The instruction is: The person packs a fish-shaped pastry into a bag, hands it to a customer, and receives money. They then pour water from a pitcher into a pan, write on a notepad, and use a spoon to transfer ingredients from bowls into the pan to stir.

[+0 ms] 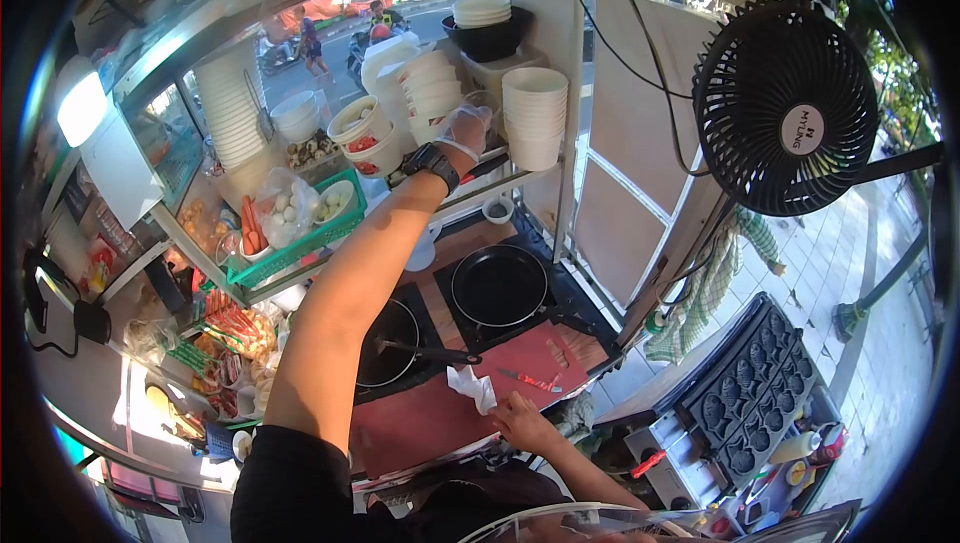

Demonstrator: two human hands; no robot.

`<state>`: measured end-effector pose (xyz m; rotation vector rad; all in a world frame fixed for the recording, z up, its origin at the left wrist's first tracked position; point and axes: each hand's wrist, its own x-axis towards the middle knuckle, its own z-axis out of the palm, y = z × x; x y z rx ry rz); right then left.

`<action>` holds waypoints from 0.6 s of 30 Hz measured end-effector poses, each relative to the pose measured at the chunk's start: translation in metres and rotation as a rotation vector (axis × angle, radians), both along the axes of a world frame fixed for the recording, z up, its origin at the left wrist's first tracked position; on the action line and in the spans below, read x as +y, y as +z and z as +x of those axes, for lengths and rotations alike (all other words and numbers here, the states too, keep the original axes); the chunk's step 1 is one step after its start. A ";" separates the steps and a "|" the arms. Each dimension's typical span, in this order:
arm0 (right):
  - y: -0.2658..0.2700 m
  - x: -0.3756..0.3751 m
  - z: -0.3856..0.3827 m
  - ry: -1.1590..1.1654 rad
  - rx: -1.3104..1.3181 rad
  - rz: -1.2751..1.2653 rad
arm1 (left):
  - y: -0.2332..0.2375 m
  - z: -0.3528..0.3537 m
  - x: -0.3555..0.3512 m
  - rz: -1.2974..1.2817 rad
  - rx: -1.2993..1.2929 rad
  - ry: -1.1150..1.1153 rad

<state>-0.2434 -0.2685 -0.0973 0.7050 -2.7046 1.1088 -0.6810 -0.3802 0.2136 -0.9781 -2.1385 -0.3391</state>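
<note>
My left hand [468,131], in a clear plastic glove with a black watch at the wrist, reaches up to the shelf beside a stack of white paper bowls [430,88]. Its fingers are blurred under the glove, and I cannot tell whether they grip anything. Low over the red cutting board [410,430], my right hand [527,427] has its fingertips at the narrow lower end of a crumpled white tissue [471,387]. A knife with a red patterned handle [530,380] lies on the board just beyond that hand.
Two dark pans [499,285] sit on the stove, one handle pointing toward the board. A green basket [300,243] holds eggs and a bag. Tall white cups [534,118] stand right of my left hand. A black fan [785,103] and fish-shaped moulds [750,388] are at right.
</note>
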 end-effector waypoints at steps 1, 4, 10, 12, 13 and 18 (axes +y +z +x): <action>-0.006 0.008 0.003 0.017 -0.017 -0.011 | -0.003 -0.007 0.005 -0.021 0.001 0.022; -0.001 0.031 0.006 0.019 -0.071 -0.027 | -0.001 -0.021 0.010 -0.051 -0.091 0.035; 0.027 0.048 -0.012 0.034 -0.103 -0.051 | 0.001 -0.032 0.018 -0.303 -0.284 0.192; 0.045 0.045 -0.024 0.070 -0.042 -0.110 | 0.004 -0.035 0.020 -0.424 -0.288 0.209; 0.058 0.044 -0.030 0.074 -0.038 -0.103 | 0.008 -0.029 0.019 -0.416 -0.285 0.212; 0.158 0.054 -0.070 -0.002 0.099 -0.178 | 0.010 0.020 0.002 -0.129 -0.046 0.076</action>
